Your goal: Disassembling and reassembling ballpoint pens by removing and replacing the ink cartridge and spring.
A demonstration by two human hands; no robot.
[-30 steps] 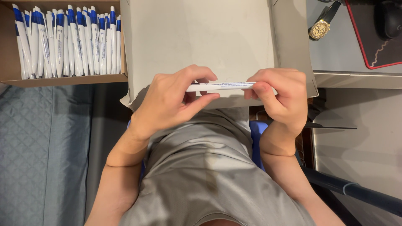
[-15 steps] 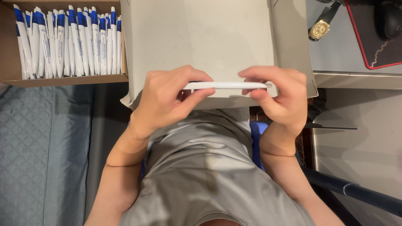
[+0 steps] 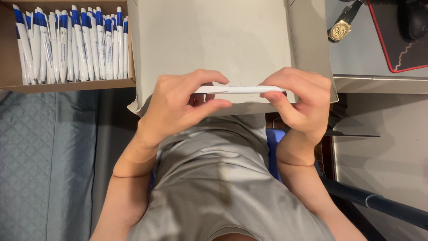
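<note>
A pale grey cardboard sheet [image 3: 209, 40] fills the upper middle of the frame, lying on the bench [image 3: 370, 58]. In the upper left an open brown box [image 3: 9, 67] holds a row of white pens with blue ends [image 3: 71, 44]. At the upper right lie a gold wristwatch [image 3: 341, 29] and a dark mat with a red edge [image 3: 401, 40].

In the middle of the frame, over the sheet's lower edge, the left hand [image 3: 178, 107] and the right hand [image 3: 303, 102] hold one white pen [image 3: 238, 89] level between them. A second ago a blue band showed on its barrel; now only white shows, so the pen has been turned or closed up, a sign that the piece is nearly assembled. Each grip is clenched on one end of the pen, thumb beneath and fingers above.
</note>
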